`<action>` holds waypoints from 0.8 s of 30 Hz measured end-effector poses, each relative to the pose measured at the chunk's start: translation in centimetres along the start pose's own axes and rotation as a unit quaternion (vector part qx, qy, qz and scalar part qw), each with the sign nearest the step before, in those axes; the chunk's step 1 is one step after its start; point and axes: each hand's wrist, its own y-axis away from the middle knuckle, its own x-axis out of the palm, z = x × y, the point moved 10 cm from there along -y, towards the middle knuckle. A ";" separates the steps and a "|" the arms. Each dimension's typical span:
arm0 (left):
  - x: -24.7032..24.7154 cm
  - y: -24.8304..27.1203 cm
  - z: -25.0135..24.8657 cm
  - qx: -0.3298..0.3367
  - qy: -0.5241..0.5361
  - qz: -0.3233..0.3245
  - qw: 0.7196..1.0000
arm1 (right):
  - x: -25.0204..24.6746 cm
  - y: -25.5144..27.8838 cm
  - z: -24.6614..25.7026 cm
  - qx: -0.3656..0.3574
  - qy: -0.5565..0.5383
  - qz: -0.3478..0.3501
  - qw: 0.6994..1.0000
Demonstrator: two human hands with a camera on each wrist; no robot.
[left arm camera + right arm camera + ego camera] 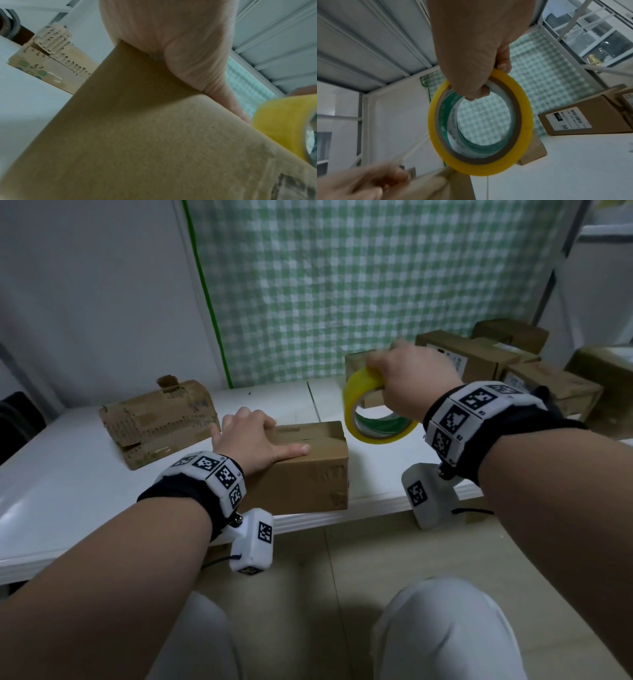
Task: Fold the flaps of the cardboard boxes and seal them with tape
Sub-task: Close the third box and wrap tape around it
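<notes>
A small brown cardboard box [308, 474] [137, 135] sits at the front edge of the white table [68, 491], its top flaps folded down. My left hand [253, 440] [171, 47] lies flat on the box top, thumb stretched along the near edge. A yellow tape roll [373, 416] [479, 121] with a green-printed core hangs in the air just right of the box. My right hand [407, 385] [479, 54] grips the roll by its upper rim, fingers hooked through the hole. The roll's yellow rim [281, 121] shows in the left wrist view.
A torn, battered cardboard box [157, 422] lies on the table to the left. Several sealed brown boxes [479, 361] with labels are stacked at the back right. A green checked curtain [342, 285] hangs behind. My knees [445, 628] are below the table edge.
</notes>
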 end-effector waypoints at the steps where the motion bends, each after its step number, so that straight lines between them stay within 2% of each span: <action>1: 0.0 0.0 0.0 0.001 0.003 0.000 1.000 | 0.4 0.3 -0.1 -0.001 0.011 0.006 1.000; 8: 0.2 -0.2 -0.1 0.008 0.016 -0.004 1.000 | 3.4 0.9 -0.5 -0.003 0.050 0.037 0.998; 24: 0.2 -0.2 -0.2 0.029 0.028 -0.013 0.999 | 6.8 2.1 -0.3 0.022 0.039 0.076 0.996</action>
